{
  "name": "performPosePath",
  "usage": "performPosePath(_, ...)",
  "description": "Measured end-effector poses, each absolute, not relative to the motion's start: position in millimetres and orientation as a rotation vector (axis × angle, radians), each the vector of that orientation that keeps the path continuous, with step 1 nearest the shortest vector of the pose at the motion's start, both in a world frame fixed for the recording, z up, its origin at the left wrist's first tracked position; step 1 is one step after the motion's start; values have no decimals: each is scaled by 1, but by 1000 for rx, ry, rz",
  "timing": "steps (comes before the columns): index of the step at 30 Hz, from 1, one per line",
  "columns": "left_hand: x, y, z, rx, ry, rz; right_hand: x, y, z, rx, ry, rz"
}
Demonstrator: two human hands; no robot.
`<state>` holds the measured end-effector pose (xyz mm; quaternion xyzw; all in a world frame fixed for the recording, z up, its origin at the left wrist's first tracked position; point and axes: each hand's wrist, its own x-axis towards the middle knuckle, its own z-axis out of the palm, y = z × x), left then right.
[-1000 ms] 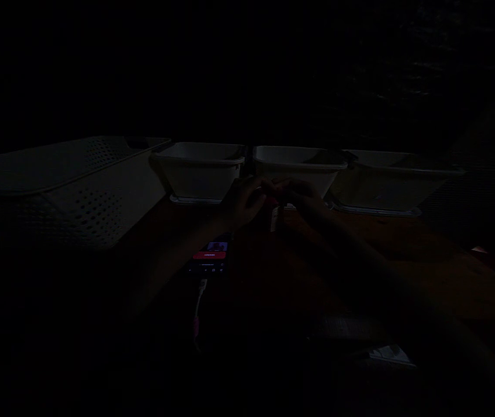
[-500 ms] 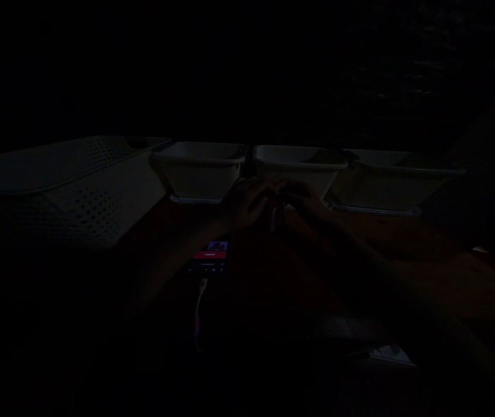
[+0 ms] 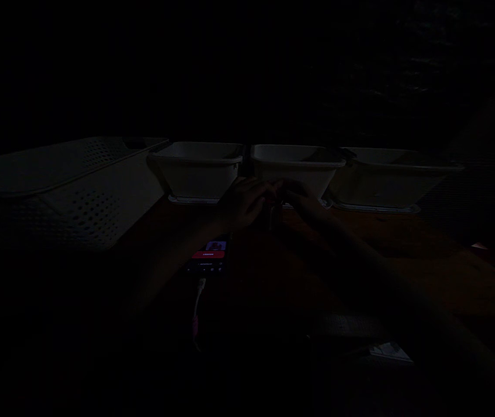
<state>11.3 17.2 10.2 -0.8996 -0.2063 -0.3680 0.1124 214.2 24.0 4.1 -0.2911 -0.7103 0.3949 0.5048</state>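
Observation:
The picture is very dark. My left hand (image 3: 250,200) and my right hand (image 3: 302,200) meet in front of the middle white tub (image 3: 297,165), their fingertips close together. Both have bent fingers, closed around or over a small dark upright object (image 3: 275,217) whose kind I cannot make out. Its upper part is hidden behind the fingers. Below my left wrist lies a phone (image 3: 209,255) with a lit screen and a red bar, partly covered by my forearm. A white cable (image 3: 197,301) runs from the phone's near end.
A left-hand white tub (image 3: 201,174) and a right-hand one (image 3: 378,185) flank the middle tub. A large perforated white basket (image 3: 86,202) fills the left side. All stand on a brown wooden surface (image 3: 430,260). A small pale flat thing (image 3: 390,351) lies near the front.
The fingers have shifted slightly at the small object, and its pale edge shows less brightly now. The whole view has moved a little; tubs, basket and phone otherwise stay put.

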Motion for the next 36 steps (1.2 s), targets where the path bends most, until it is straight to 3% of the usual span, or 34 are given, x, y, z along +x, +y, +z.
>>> performPosePath(20, 12, 17, 9, -2662, -605, -1094, 217, 31, -2, -659, -1807, 830)
performPosePath(36, 13, 14, 13, -2672, -628, -1061, 213, 20, 5, -637, -1841, 917)
